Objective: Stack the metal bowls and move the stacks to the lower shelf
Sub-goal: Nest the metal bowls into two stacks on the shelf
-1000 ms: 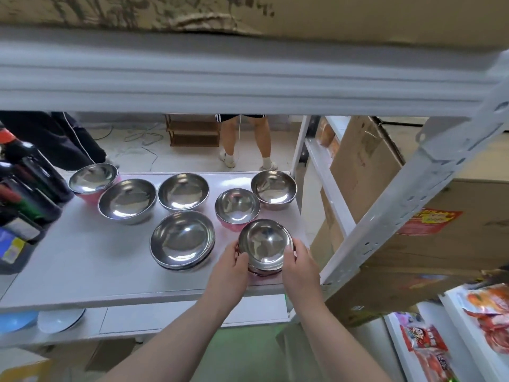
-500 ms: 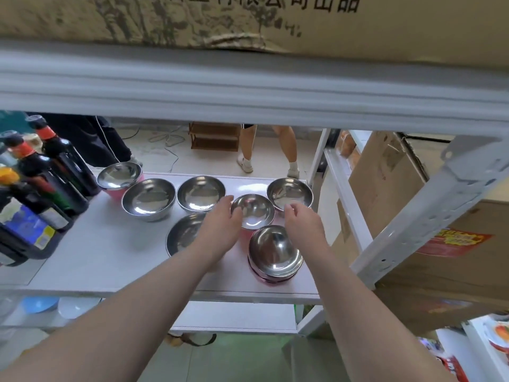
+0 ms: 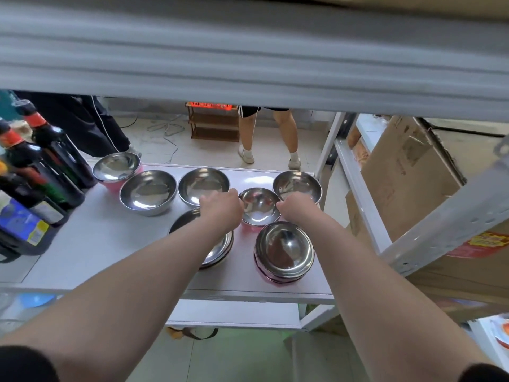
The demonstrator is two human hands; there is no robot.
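Note:
Several metal bowls sit on the white shelf [image 3: 110,244]. A small bowl with a pink underside [image 3: 259,206] is gripped on both sides by my left hand [image 3: 220,206] and my right hand [image 3: 296,206]. Nearer me stands a stack of small bowls [image 3: 283,250]. A stack of wide bowls [image 3: 217,249] lies partly hidden under my left forearm. Along the back row are single bowls at the right [image 3: 297,186], the middle [image 3: 203,186], the left [image 3: 148,191] and the far left [image 3: 117,166].
Dark sauce bottles [image 3: 35,172] crowd the shelf's left end. A thick shelf beam [image 3: 248,56] hangs overhead. Cardboard boxes [image 3: 407,172] stand to the right behind a white upright. Two people's legs [image 3: 267,133] stand beyond. A lower shelf [image 3: 234,315] shows beneath.
Both hands left the near stack of small bowls, reached farther back, and closed on the small pink-bottomed bowl. The view shifted closer and lower.

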